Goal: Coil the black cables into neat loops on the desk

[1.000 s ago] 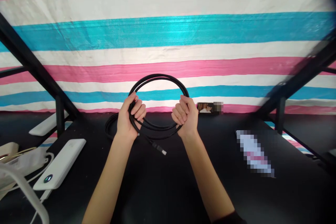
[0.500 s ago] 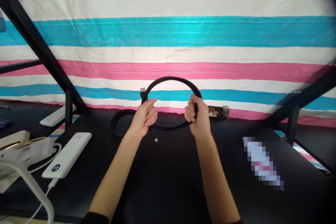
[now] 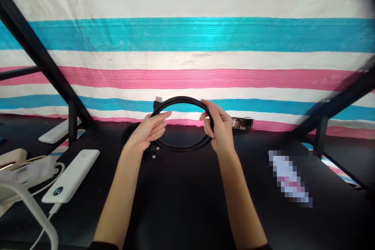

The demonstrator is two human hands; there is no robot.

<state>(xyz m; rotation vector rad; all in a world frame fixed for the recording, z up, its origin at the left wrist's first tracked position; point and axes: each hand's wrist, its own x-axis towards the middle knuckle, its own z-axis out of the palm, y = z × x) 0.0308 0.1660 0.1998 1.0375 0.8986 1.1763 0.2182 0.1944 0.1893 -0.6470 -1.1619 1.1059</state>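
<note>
A black cable (image 3: 184, 149), wound into a round coil of several turns, is held up above the black table between my two hands. My left hand (image 3: 151, 131) is closed around the coil's left side, its thumb pointing to the right. On the opposite side my right hand (image 3: 218, 125) grips the coil, fingers curled round it. A plug (image 3: 158, 102) with a light metal end sticks up above my left hand. Behind my left wrist lies another black cable coil (image 3: 126, 133), partly hidden. Small connectors (image 3: 154, 153) show just below my left hand.
On the left, a white power bank (image 3: 73, 175) with a lit display lies beside a white power strip (image 3: 35, 172) and a curved white tube (image 3: 41, 211). A dark phone-like device (image 3: 240, 124) stands at the back. A blurred packet (image 3: 290, 179) lies right. Black frame bars flank the table.
The coil has come down slightly and tilted flatter, and its left side has shifted left with my left hand. My right hand's fingers have shifted on the coil. The view has moved a little.
</note>
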